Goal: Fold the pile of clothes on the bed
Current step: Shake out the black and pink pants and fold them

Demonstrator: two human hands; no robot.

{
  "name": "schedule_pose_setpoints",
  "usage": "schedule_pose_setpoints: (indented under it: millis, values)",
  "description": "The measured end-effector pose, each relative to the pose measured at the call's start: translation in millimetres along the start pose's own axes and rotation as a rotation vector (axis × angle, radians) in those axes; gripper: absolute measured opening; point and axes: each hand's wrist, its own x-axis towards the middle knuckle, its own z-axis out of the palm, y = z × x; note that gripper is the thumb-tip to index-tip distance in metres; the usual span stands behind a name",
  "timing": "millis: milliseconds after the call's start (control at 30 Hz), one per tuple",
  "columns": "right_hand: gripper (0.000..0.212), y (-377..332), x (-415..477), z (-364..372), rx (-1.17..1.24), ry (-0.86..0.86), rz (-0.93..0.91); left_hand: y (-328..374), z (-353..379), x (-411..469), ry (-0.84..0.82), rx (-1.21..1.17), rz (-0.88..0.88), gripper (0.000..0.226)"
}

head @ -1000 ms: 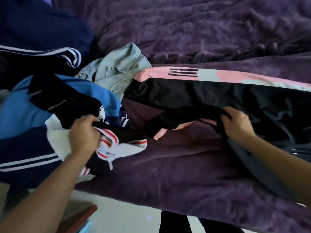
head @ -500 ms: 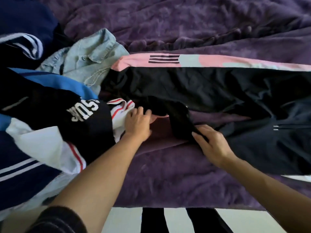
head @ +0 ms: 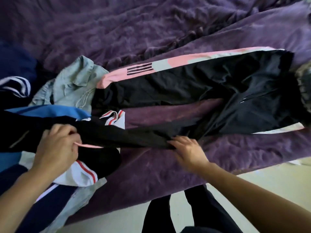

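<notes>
The head camera, the only view, looks down on a bed covered by a purple blanket. A pair of black track pants with a pink and pale side stripe lies spread across it, waistband to the right and legs running left. The far leg lies flat. The near leg is stretched between the two hands, apparently to pull it straight before it is laid over the other.

The left hand has its fingers curled in, pinching the pink cuff edge at the end of that leg; gripping there gives control of the leg's full length. The right hand is on the lower edge of the same leg about midway, fingers close together and reaching over the cloth. It is blurred, so whether the thumb is clamped under the fabric cannot be told.

The unfolded pile sits on the bed's left side, touching the pants' cuffs: a pale denim shirt, a blue garment, a white garment with red stripes and a navy garment. The left forearm crosses over it. No folded garment is in view, so the task looks to be at an early stage.
</notes>
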Motion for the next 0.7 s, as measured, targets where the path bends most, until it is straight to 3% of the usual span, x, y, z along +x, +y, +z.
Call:
schedule_pose_setpoints:
  millis: [33,100,167,267,333,400,467,533,600,700]
  values:
    - [0.050,-6,-2,11,-0.016,-0.092,-0.003,-1,2,-9,-0.066,0.062,-0.002,0.013]
    - [0.054,-12,-7,31,-0.035,-0.188,-0.010,4,9,-12,-0.119,0.074,-0.033,0.037]
    - [0.054,-11,-12,37,-0.011,-0.137,-0.003,28,15,-2,-0.045,-0.029,-0.017,0.033]
    - [0.053,11,-22,31,-0.032,-0.045,0.086,94,40,15,-0.030,-0.140,0.158,0.031]
    - [0.051,41,-26,21,-0.101,-0.006,0.156,137,67,18,-0.262,-0.010,0.269,0.050]
    - [0.055,72,-20,9,-0.201,-0.001,0.193,154,95,19,-0.488,0.139,0.249,0.062]
    - [0.062,93,-5,3,-0.317,-0.030,0.198,147,110,22,-0.597,0.291,0.212,0.052]
    - [0.059,102,13,4,-0.396,-0.094,0.154,130,105,24,-0.536,0.280,0.173,0.031]
    - [0.039,101,31,2,-0.350,-0.095,0.129,109,86,29,-0.395,-0.007,0.024,0.016]
    - [0.025,90,64,-20,-0.111,0.154,0.249,82,46,48,-0.101,-0.244,-0.261,0.021]
